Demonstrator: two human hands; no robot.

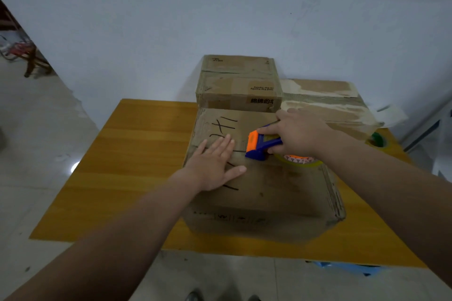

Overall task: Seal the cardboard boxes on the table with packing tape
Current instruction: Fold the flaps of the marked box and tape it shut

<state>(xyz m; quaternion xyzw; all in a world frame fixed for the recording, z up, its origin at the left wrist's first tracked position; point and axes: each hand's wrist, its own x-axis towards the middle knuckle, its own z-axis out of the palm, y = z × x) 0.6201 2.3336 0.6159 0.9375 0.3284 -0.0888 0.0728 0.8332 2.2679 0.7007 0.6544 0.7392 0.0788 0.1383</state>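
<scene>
Press flat, open left grip [215, 166] on cardboard box [281, 186]; pull tape dispenser [256, 144], clutched in right grip [298, 134], straight along seam [241, 151].

The bench [137, 154] is left bare along its left and front edges. Its middle is filled by a large box [264, 193]. The back edge is blocked by a small box [238, 80] and a taped box [330, 105], and a tape roll [378, 140] is lodged at the right edge.

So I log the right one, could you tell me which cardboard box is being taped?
The nearest box, the only one with black handwriting on top: the left hand presses on it and the right hand holds the tape dispenser against it.
</scene>
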